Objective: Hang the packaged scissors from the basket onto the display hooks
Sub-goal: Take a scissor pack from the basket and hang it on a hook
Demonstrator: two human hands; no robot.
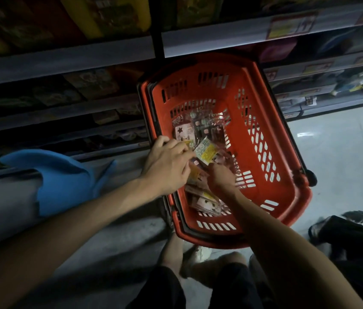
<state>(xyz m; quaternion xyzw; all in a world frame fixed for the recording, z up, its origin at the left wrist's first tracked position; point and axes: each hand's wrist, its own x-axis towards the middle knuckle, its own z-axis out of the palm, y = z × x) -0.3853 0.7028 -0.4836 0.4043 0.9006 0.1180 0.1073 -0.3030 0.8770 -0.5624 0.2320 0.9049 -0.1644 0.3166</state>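
Over the red basket (234, 92), my left hand (167, 162) pinched a yellow-labelled scissors packet (206, 150); right hand (220, 177) seemingly gripped its lower edge

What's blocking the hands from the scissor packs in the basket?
Nothing visible: inside the red basket, the left hand pinches the yellow-labelled pack and the right hand touches it. No display hooks are in view.
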